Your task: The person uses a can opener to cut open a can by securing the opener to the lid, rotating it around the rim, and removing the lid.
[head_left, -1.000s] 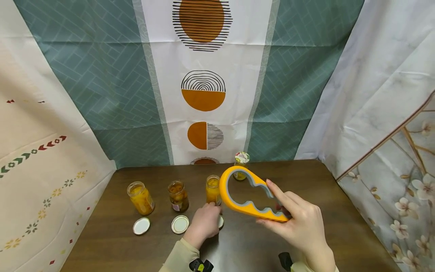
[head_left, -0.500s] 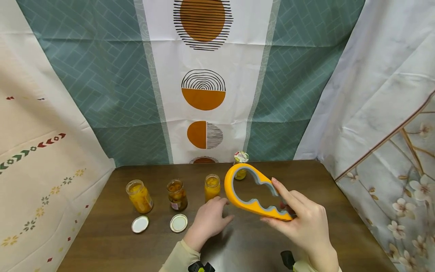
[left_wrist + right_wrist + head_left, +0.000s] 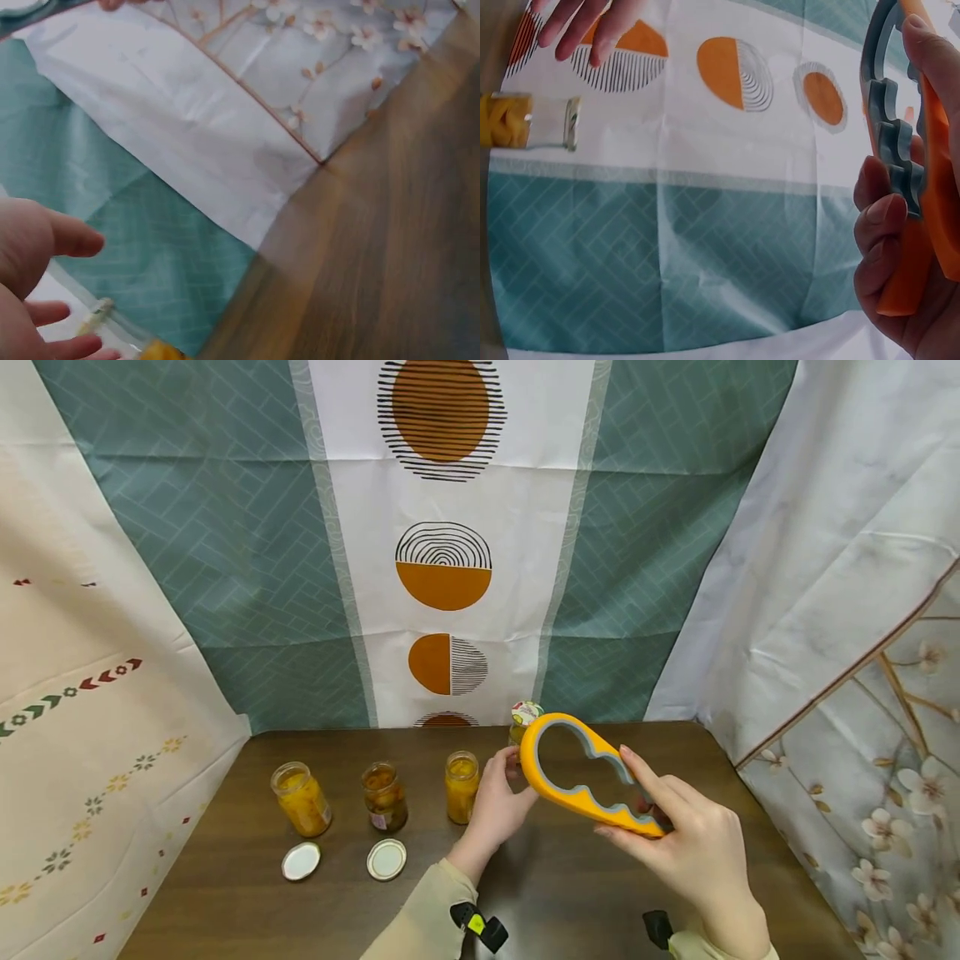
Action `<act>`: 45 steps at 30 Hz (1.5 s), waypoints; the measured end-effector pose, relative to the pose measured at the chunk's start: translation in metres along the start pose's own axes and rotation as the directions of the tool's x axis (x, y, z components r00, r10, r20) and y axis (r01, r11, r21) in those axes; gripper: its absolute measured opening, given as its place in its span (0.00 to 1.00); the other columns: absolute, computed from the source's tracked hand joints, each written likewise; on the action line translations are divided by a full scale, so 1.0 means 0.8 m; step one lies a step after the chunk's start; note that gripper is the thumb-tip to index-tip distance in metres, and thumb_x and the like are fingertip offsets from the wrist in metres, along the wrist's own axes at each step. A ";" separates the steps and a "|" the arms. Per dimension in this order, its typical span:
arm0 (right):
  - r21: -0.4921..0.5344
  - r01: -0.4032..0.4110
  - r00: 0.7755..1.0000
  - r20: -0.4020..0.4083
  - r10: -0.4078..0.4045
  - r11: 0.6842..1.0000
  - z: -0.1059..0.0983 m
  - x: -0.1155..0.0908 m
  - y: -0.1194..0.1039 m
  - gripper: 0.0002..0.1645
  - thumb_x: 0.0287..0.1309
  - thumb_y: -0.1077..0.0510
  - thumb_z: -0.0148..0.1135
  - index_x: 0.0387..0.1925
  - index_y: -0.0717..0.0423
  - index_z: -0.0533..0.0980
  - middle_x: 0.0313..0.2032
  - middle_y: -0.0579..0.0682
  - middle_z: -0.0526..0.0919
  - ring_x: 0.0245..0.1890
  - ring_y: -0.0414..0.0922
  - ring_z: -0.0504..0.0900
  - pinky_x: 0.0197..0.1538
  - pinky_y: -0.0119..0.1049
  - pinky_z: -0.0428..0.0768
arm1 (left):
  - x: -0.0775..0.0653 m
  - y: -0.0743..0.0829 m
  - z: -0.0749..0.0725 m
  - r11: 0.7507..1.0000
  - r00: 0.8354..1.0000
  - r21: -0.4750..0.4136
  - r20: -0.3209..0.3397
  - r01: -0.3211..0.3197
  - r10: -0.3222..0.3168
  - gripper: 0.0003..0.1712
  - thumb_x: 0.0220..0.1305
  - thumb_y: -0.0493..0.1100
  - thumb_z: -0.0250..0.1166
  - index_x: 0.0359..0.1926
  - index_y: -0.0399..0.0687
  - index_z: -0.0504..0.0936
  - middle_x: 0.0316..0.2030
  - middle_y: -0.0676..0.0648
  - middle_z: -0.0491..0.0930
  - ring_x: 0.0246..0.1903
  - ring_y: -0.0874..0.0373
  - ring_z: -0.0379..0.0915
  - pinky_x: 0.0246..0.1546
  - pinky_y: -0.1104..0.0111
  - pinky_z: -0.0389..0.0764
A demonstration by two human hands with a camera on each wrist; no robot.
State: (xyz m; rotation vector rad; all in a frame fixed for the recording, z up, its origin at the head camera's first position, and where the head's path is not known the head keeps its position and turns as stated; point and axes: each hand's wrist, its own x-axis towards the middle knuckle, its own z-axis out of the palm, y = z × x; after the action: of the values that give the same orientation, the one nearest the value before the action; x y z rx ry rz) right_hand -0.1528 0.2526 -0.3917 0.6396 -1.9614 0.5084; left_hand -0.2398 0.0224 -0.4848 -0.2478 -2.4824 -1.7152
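Observation:
My right hand [image 3: 697, 839] holds a jar opener [image 3: 529, 756] by its handle end. This tool is an orange loop with a grey, wavy inner edge, raised above the table. My left hand [image 3: 495, 806] reaches toward a lidded jar [image 3: 526, 713] at the back, its patterned lid showing above the opener's loop. In the left wrist view the left hand [image 3: 30, 277] has its fingers apart with nothing between them. The right wrist view shows a glass jar [image 3: 529, 121] of yellow pieces just beside that hand's fingertips. Left of the hand stands an uncapped jar [image 3: 461, 789] of yellow fruit.
Two more uncapped jars stand to the left: one yellow [image 3: 302, 802], one brown [image 3: 385, 797]. A white lid [image 3: 301, 862] and a cream lid [image 3: 386, 860] lie before them on the brown wooden table [image 3: 225, 893]. Patterned cloths [image 3: 442, 668] hang at the back and sides.
My left hand has left a lid in front of the third jar and moved right and back toward the lidded jar. The right hand has carried the opener slightly to the right.

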 end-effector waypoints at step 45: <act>-0.042 -0.068 0.996 -0.056 0.066 0.997 -0.008 -0.007 0.030 0.50 0.59 0.19 0.65 0.59 0.57 0.87 0.22 0.41 0.79 0.21 0.33 0.68 0.21 0.28 0.64 | 0.132 -0.071 0.066 0.981 0.974 -0.069 -0.124 0.182 -0.189 0.50 0.64 0.44 0.79 0.79 0.41 0.61 0.70 0.36 0.73 0.69 0.38 0.70 0.72 0.45 0.69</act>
State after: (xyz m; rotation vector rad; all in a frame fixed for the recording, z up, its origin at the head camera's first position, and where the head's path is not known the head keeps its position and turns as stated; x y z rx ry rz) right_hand -0.1610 0.2762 -0.3956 0.5284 -1.9420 0.5167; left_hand -0.3546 0.0593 -0.5356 0.0929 -2.4310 -1.8097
